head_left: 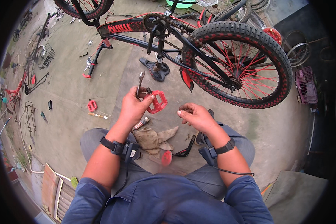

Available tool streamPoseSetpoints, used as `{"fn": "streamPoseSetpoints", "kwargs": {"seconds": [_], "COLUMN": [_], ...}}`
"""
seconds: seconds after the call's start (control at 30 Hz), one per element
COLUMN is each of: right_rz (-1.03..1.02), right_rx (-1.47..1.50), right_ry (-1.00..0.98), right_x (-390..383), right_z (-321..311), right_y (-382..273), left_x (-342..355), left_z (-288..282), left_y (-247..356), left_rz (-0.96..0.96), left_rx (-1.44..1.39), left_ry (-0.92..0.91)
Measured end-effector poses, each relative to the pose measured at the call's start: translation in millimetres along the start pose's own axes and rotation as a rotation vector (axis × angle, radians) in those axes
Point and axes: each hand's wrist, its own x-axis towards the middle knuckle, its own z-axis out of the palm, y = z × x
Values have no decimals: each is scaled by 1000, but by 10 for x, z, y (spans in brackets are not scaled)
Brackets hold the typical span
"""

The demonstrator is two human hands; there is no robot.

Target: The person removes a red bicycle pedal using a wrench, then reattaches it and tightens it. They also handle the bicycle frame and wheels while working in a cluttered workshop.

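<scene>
From where I stand, the person's left hand [135, 106] is up in front of the knees, elbow bent, wrist roughly in line with the forearm, thumb stretched toward the right. It is clamped on a red pedal [157, 107], whose open, cage-like frame has a toothed edge and juts from the thumb side. A shiny metal wrench [140, 83] rises from the same grip, nearly upright.

The right hand [193, 116] hangs just across from it, well clear of the pedal, palm turned inward, fingers curled and thumb pointing left; whether anything small sits between the fingertips, I can't tell.

Beyond both hands, a black bicycle [132, 42] stands upside down, its smooth dark saddle [155, 69] against the grey floor [112, 84]. Its near wheel [235, 71] has thin red spokes and a knobbly tyre with a red-chequered sidewall.

A second red pedal [92, 105] lies to the left, near a pale-handled stick [98, 115]. Between the knees there's a crumpled tan cloth [148, 140], beside a ridged, silvery cylinder [141, 123].
</scene>
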Motion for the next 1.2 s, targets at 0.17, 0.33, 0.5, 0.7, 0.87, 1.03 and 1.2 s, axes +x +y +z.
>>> {"fn": "streamPoseSetpoints", "kwargs": {"seconds": [0.17, 0.33, 0.5, 0.7, 0.87, 1.03, 1.2], "right_rz": [-67, -113, -123, -133, -137, -129, -122], "right_rx": [0, 31, 38, 21, 7, -7, -13], "right_ry": [12, 52, 54, 24, -2, -19, -28], "right_x": [-20, -38, -31, 18, 44, 62, 59], "right_z": [-36, -45, -40, -10, -24, -28, -29], "right_y": [17, 19, 13, 53, 106, 115, 118], "left_x": [204, 272, 266, 231, 218, 300, 323], "left_z": [-656, -1168, -1136, -573, -294, -327, -323], "left_y": [152, 113, -77, -67, -100, -194, -225], "left_rz": [77, 98, 86, -5, 27, 156, 229], "left_rx": [584, 886, 625, 183, 184, 385, 456], "left_ry": [109, 179, 261, 6, -147, -92, -22]}}
